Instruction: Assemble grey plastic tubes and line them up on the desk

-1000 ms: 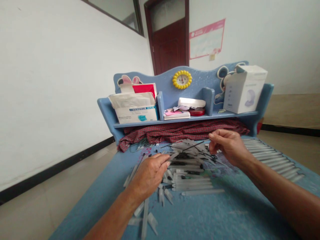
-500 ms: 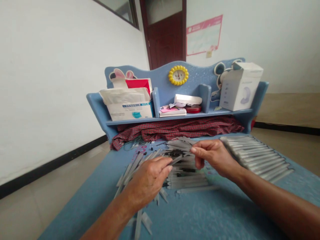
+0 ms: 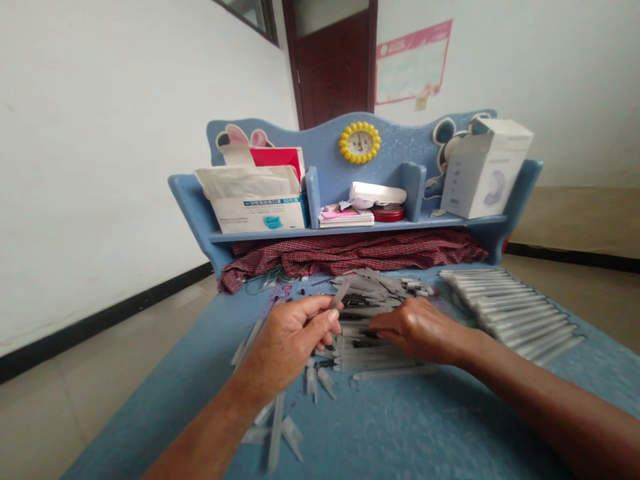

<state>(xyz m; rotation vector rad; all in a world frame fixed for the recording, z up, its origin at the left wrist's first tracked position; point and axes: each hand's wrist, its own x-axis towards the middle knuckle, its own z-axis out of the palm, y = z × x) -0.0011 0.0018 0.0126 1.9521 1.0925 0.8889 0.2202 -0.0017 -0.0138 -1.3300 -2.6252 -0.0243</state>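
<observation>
My left hand (image 3: pixel 303 327) is closed in a pinch over the left part of the pile. A short translucent pen part (image 3: pixel 342 293) sticks up from between its thumb and fingers; whether it is a barrel or a cap I cannot tell. My right hand (image 3: pixel 413 327) reaches down into the middle of the pile with its fingers together. What its fingertips hold, if anything, is hidden. Around them lie translucent pen barrels (image 3: pixel 375 361) and small black pieces. Loose pen caps (image 3: pixel 327 382) lie below the left hand.
Neatly rowed pens (image 3: pixel 515 313) lie at the right of the blue desk (image 3: pixel 400 433). Behind the pile, a checked cloth (image 3: pixel 360 257) is bunched under a shelf (image 3: pixel 280 237) holding a mask box (image 3: pixel 263 210) and a white box (image 3: pixel 485 173). A loose barrel (image 3: pixel 276 433) lies at front left.
My right hand has lowered into the pile from above it. My left hand has shifted slightly left and turned, so its pen part now points upward. The view has shifted a little.
</observation>
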